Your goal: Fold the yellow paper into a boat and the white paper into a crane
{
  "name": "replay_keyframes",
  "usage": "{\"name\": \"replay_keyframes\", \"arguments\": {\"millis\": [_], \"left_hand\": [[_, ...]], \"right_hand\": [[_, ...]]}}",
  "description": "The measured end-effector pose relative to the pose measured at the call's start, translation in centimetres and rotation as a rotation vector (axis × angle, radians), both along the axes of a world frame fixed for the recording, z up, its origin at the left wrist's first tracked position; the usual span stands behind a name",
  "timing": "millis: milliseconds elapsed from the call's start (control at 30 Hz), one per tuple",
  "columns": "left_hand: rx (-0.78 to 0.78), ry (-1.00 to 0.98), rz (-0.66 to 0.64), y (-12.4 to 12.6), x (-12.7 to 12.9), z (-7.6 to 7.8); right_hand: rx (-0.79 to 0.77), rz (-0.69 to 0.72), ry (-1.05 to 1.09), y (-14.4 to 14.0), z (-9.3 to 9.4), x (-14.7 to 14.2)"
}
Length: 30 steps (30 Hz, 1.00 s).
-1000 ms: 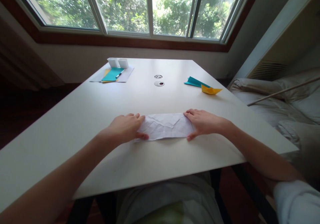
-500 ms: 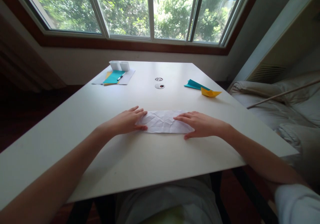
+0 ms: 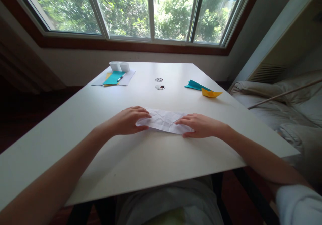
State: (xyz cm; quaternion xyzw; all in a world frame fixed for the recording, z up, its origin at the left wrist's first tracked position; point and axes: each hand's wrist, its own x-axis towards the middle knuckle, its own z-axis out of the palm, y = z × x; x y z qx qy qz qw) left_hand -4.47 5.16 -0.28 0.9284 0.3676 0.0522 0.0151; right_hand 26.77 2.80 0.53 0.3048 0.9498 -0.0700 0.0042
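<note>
Left hand and right hand press flat, fingers spread, on crumpled white paper; the crease wants even pressure along its edge.

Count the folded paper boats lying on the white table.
1: a yellow paper boat sits at the table's far right, touching a teal folded paper whose shape is unclear. The crumpled white paper under both hands is not a boat.
</note>
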Motion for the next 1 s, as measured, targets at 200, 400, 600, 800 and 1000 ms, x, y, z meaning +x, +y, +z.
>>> {"name": "replay_keyframes", "arguments": {"millis": [200,400,600,800,1000], "left_hand": [[0.032,-0.007,-0.064,-0.4,0.7,0.3],[0.013,-0.006,-0.063,-0.3,0.7,-0.1],[0.018,-0.053,-0.088,-0.2,0.6,-0.1],[0.105,-0.09,-0.146,0.0,0.7,-0.3],[0.249,-0.065,-0.055,-0.3,1.0,-0.2]], "right_hand": [[0.016,-0.008,-0.005,0.1,0.3,-0.1],[0.026,0.016,-0.007,0.0,0.5,-0.1],[0.029,0.019,-0.023,0.1,0.4,0.0],[0.058,0.018,-0.037,0.2,0.3,-0.1],[0.181,-0.151,-0.051,-1.0,0.5,-1.2]]}}
